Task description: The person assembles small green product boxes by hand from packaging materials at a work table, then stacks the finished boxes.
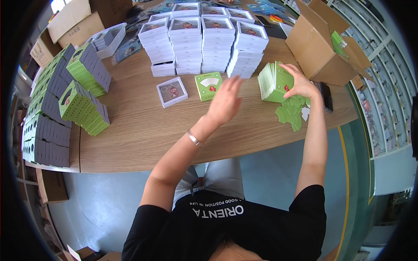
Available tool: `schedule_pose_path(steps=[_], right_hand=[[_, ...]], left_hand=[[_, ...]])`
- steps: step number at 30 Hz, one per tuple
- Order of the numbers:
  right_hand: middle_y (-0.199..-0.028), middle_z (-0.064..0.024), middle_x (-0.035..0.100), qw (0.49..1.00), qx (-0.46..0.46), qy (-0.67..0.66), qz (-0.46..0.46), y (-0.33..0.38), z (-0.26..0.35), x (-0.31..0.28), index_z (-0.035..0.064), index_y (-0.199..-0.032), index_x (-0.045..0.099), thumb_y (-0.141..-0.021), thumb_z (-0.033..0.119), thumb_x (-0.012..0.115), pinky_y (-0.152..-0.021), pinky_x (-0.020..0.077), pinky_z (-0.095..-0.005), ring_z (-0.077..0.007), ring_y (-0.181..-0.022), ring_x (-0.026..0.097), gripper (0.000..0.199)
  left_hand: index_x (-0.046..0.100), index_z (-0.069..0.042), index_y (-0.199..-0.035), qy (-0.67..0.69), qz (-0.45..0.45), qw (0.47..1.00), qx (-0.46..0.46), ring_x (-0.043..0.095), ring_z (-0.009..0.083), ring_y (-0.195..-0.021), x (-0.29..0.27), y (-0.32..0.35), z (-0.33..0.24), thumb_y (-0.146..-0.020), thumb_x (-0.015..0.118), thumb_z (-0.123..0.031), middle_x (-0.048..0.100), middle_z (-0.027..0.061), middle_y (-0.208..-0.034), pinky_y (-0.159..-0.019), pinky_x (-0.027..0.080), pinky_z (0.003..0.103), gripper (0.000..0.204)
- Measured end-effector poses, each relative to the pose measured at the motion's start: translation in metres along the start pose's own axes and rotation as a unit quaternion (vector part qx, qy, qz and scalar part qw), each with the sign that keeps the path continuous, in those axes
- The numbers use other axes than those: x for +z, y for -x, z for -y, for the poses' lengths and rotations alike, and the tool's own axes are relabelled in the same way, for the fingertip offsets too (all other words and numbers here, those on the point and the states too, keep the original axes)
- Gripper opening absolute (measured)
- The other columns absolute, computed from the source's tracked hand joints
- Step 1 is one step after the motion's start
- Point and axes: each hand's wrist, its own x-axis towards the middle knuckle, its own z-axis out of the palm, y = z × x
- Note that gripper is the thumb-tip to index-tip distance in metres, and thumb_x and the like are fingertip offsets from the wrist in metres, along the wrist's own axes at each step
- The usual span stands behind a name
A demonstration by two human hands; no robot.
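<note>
A flat green card sleeve [203, 91] with a pale curved window lies near the middle of the table. My left hand [227, 101] is just to its right, fingers stretched out, with nothing seen in it. At the right, a row of folded green card sleeves [267, 84] stands on edge. My right hand [303, 84] curves round the right end of this row, fingers at the top edge and thumb lower down. Left of the single sleeve is a white-framed clear box [172, 92] with a small red figure keyring inside.
Stacked white-framed boxes [186, 45] rise at the back. Green and grey packed boxes [89, 69] form stacks at the left, near a white basket [114, 41]. Green paper offcuts [291, 114] lie below my right hand. A phone [325, 96] and an open carton [315, 48] are further right.
</note>
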Motion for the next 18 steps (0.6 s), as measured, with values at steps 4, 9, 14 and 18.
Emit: schedule_pose_path(steps=[4,9,14,18], right_hand=[[-0.147,-0.0092,0.030,1.000,-0.024,-0.001,0.006,-0.001,0.004,-0.003,0.0166,-0.144,0.033,-0.041,-0.001,0.083,-0.113,0.0274,-0.0352,-0.0262,-0.135,0.031,0.115],[-0.147,-0.0107,0.033,0.998,-0.039,-0.054,-0.022,-0.002,0.002,0.001,0.0171,-0.144,0.031,-0.041,-0.001,0.084,-0.112,0.0286,-0.0362,-0.0266,-0.136,0.031,0.118],[-0.147,-0.0101,0.033,0.992,-0.046,-0.114,-0.034,0.000,-0.014,0.007,0.0169,-0.144,0.031,-0.041,-0.003,0.083,-0.112,0.0281,-0.0359,-0.0259,-0.136,0.031,0.118],[-0.147,-0.0125,0.032,0.997,-0.044,-0.050,-0.047,0.001,-0.008,0.006,0.0201,-0.145,0.030,-0.043,0.000,0.083,-0.112,0.0288,-0.0383,-0.0284,-0.137,0.029,0.116]], left_hand=[[0.017,0.001,-0.143,0.146,0.032,0.988,0.041,0.037,0.0383,-0.129,0.041,-0.065,-0.022,-0.070,0.052,0.011,0.039,0.0241,-0.139,-0.109,0.032,0.040,0.081],[0.007,0.003,-0.143,0.201,0.051,0.977,-0.044,0.035,0.0398,-0.131,0.075,-0.096,-0.019,-0.065,0.043,0.015,0.039,0.0252,-0.140,-0.109,0.031,0.041,0.086],[0.013,0.001,-0.142,0.193,0.060,0.977,-0.059,0.035,0.0384,-0.131,0.090,-0.095,-0.012,-0.067,0.044,0.013,0.041,0.0255,-0.138,-0.109,0.031,0.041,0.082],[0.027,-0.003,-0.141,-0.035,0.130,0.990,-0.037,0.037,0.0343,-0.132,0.092,-0.088,-0.010,-0.075,0.049,0.006,0.044,0.0192,-0.138,-0.110,0.029,0.042,0.070]])
